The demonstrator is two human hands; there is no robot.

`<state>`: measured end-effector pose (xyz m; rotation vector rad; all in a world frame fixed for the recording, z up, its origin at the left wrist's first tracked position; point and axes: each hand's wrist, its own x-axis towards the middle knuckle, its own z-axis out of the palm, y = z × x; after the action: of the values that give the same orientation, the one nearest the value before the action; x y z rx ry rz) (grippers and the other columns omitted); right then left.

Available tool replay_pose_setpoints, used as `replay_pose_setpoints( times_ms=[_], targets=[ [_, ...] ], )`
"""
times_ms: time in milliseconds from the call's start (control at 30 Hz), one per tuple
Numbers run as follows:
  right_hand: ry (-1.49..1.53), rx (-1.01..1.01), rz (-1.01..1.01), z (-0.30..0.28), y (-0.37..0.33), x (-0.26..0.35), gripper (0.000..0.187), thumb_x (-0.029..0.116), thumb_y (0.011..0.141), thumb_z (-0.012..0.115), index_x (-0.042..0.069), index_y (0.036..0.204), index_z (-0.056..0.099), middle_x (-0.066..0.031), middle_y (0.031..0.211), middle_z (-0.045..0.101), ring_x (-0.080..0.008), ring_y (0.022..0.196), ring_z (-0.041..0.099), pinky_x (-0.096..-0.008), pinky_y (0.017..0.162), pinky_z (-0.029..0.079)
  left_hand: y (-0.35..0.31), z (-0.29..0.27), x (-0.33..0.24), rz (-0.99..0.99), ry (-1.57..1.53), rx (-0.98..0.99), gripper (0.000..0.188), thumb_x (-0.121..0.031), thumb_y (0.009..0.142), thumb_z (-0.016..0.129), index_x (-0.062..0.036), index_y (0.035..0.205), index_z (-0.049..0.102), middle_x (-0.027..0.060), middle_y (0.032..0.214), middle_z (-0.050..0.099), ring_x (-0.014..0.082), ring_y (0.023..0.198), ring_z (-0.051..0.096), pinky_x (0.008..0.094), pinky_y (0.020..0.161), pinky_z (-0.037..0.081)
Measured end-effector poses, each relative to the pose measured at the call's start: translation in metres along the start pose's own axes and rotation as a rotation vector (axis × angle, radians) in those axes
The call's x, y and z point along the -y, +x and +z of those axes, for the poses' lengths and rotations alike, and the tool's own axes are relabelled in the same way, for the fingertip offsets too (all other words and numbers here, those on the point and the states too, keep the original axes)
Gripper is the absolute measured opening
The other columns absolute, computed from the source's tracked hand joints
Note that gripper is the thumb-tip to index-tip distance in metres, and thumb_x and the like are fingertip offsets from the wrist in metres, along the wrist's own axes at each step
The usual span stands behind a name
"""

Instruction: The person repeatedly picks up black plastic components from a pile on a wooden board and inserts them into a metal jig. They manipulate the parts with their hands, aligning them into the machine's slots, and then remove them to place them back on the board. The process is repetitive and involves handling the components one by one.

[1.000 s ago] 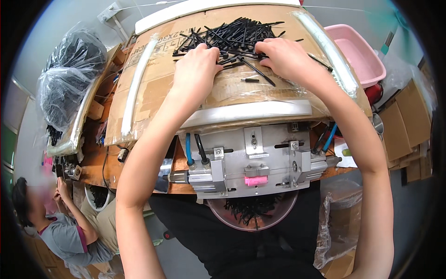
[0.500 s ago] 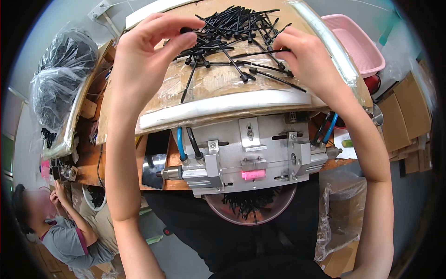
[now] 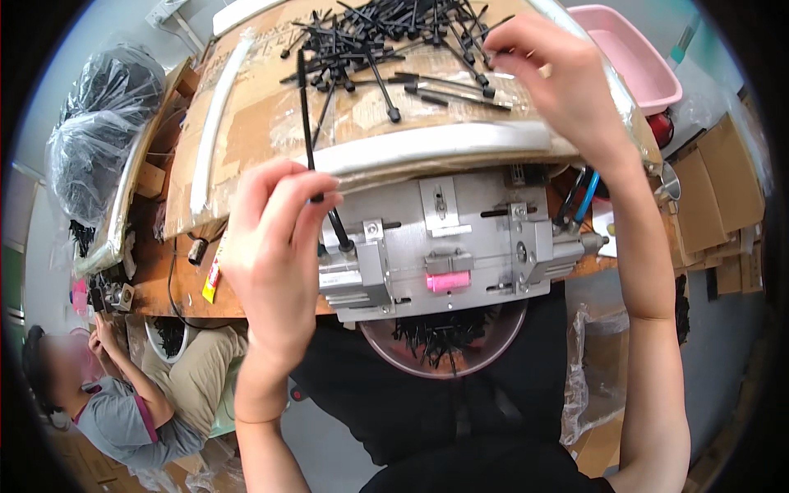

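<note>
Lowered since earlier, my left hand pinches one slim black plastic rod. Whether my right hand's fingers grip, I can't tell.

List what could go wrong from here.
The left hand pinches one black stick near its lower end, so it might tip or slip.
That hand is close to a black hose in this view and might snag it.
The right hand is beside the tangled pile and might knock pieces loose.
</note>
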<state>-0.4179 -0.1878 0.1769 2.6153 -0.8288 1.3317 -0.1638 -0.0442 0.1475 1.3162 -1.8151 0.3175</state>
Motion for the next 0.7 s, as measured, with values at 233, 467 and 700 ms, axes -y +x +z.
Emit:
replay_pose_setpoints(
  times_ms=[233, 467, 700],
  targets=[
    [0.494, -0.169, 0.486, -0.039, -0.037, 0.052, 0.019, 0.004, 0.089, 0.060, -0.001, 0.107, 0.065, -0.0089, 0.083, 0.066, -0.0129, 0.067, 0.060, -0.0229, 0.060, 0.049, -0.104, 0.017, -0.063, -0.085, -0.054, 0.208, 0.060, 0.006, 0.068, 0.073, 0.0037, 0.126, 0.059, 0.0080, 0.087, 0.056, 0.0193, 0.076, 0.055, 0.0319, 0.070, 0.048],
    [0.606, -0.201, 0.508, -0.068, -0.085, 0.050, 0.030, 0.011, 0.098, 0.056, -0.005, 0.123, 0.057, -0.0090, 0.101, 0.063, -0.0069, 0.076, 0.054, -0.0196, 0.063, 0.042, -0.124, 0.052, -0.090, -0.073, 0.024, 0.382, 0.065, 0.006, 0.070, 0.061, 0.0067, 0.134, 0.048, 0.0080, 0.088, 0.052, 0.0202, 0.079, 0.052, 0.0316, 0.074, 0.047],
    [0.498, -0.268, 0.395, -0.057, -0.085, 0.088, 0.025, 0.008, 0.097, 0.057, -0.006, 0.118, 0.057, -0.0158, 0.103, 0.065, -0.0114, 0.079, 0.056, -0.0223, 0.067, 0.045, -0.124, 0.058, -0.091, -0.073, 0.020, 0.417, 0.068, 0.008, 0.070, 0.060, 0.0092, 0.136, 0.044, 0.0089, 0.090, 0.051, 0.0213, 0.082, 0.052, 0.0318, 0.077, 0.048]
  ],
)
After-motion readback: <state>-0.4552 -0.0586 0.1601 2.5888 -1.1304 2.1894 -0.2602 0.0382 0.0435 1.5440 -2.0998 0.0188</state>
